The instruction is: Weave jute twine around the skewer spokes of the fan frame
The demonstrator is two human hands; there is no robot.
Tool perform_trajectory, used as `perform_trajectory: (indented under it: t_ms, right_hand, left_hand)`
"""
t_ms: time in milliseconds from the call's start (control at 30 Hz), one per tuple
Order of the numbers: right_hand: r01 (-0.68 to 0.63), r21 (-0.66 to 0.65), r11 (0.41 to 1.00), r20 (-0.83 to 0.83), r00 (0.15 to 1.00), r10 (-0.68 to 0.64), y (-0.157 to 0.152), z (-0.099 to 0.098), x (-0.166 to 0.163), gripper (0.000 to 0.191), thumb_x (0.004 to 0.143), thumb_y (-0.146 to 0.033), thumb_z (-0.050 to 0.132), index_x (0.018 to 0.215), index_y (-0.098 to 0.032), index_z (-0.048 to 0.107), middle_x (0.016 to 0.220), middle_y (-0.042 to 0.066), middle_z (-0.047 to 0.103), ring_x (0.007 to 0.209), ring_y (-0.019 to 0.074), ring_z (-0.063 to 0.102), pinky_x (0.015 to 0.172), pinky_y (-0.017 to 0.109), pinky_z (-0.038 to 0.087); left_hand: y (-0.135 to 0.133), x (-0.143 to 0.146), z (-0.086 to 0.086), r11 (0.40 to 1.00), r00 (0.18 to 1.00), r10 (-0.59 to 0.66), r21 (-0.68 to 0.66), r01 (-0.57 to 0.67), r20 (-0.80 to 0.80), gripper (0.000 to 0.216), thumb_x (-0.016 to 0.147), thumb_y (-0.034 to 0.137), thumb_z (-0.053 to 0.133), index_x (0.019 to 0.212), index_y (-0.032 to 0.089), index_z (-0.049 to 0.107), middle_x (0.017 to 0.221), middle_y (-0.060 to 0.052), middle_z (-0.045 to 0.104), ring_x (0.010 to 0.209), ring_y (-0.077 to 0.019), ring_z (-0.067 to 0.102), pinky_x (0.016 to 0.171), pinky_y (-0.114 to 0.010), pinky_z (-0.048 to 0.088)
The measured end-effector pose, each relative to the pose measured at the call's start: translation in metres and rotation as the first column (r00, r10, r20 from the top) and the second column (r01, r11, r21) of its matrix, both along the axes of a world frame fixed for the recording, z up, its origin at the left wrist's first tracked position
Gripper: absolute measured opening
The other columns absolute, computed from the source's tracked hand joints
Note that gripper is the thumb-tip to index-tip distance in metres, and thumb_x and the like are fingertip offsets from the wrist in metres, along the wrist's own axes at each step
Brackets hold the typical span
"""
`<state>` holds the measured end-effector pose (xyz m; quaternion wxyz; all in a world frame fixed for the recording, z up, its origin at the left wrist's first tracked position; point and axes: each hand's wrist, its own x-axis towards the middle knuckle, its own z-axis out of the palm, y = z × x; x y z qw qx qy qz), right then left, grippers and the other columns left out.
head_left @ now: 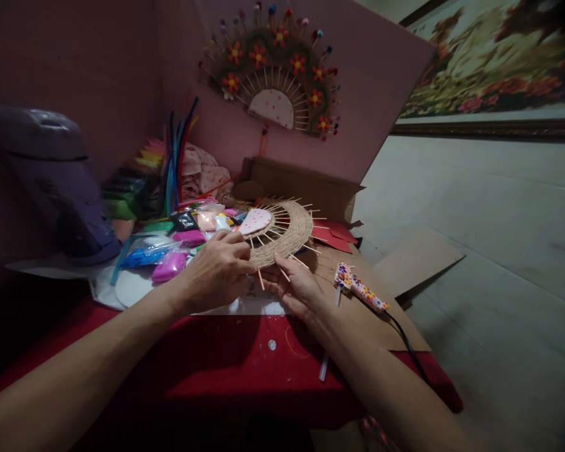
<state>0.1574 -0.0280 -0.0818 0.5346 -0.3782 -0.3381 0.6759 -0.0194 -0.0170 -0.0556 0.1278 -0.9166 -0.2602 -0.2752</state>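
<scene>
Both hands hold a woven fan (296,232) above the table. Its curved band of brown twine is wound around thin wooden sticks whose ends poke out past the rim, and a half-round piece of pale spotted cloth (255,221) forms its centre. My left hand (223,267) is closed at the fan's near left end, fingers bent over the twine. My right hand (294,282) grips the lower edge from the right, thumb on top and fingers beneath. Part of the fan's near left end is hidden behind my left fingers.
A flower-patterned glue gun (360,287) with a black cord rests on cardboard (405,329) at right. Bright clay packets (169,267), pipe cleaners (174,163) and a purple flask (59,182) stand left. A finished-looking fan (273,78) decorates the pink board behind. Red cloth (245,370) covers the table.
</scene>
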Motion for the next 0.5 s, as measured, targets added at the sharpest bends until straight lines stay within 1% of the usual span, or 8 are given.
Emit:
perform_trajectory:
  t_ms: [133, 200, 367, 500]
  right_hand:
    - [-0.013, 0.013, 1.000, -0.002, 1.000, 0.013, -0.0008, 0.0006, -0.0001, 0.017, 0.090, -0.020, 0.047, 0.085, -0.015, 0.063, 0.072, 0.005, 0.072, 0.062, 0.0145, 0.067, 0.062, 0.027, 0.054]
    - [-0.020, 0.020, 1.000, -0.005, 1.000, 0.020, -0.0011, 0.0009, -0.0004, 0.019, 0.091, -0.019, 0.046, 0.084, -0.015, 0.062, 0.069, 0.005, 0.071, 0.061, 0.0142, 0.067, 0.060, 0.026, 0.054]
    - [-0.010, 0.012, 1.000, -0.011, 1.000, 0.010, -0.0005, -0.0020, -0.0010, 0.020, 0.091, -0.019, 0.046, 0.080, -0.014, 0.062, 0.067, 0.005, 0.071, 0.060, 0.0134, 0.067, 0.058, 0.023, 0.053]
    - [-0.015, 0.044, 0.999, -0.020, 1.000, 0.016, -0.0010, -0.0033, -0.0012, 0.017, 0.089, -0.020, 0.049, 0.082, -0.015, 0.063, 0.073, 0.005, 0.072, 0.063, 0.0144, 0.067, 0.060, 0.026, 0.054]
  left_hand:
    - [0.0017, -0.0004, -0.0005, 0.998, 0.995, 0.052, 0.020, -0.054, 0.088, 0.024, 0.072, 0.007, 0.054, 0.079, 0.022, 0.072, 0.077, -0.005, 0.062, 0.084, -0.0216, 0.049, 0.078, -0.037, 0.036]
    - [0.0016, 0.0009, -0.0021, 0.997, 0.995, 0.068, 0.029, -0.071, 0.075, 0.025, 0.071, 0.006, 0.054, 0.081, 0.021, 0.072, 0.077, -0.005, 0.062, 0.085, -0.0220, 0.049, 0.077, -0.037, 0.036]
    - [-0.0014, 0.0042, -0.0044, 0.998, 0.998, 0.061, 0.008, -0.061, -0.017, 0.023, 0.073, 0.010, 0.057, 0.082, 0.024, 0.072, 0.075, -0.004, 0.060, 0.084, -0.0217, 0.048, 0.080, -0.039, 0.036]
    - [0.0011, 0.0022, -0.0047, 1.000, 0.999, 0.028, -0.012, -0.028, 0.045, 0.022, 0.076, 0.011, 0.057, 0.079, 0.025, 0.073, 0.075, -0.004, 0.060, 0.085, -0.0217, 0.048, 0.080, -0.038, 0.036]
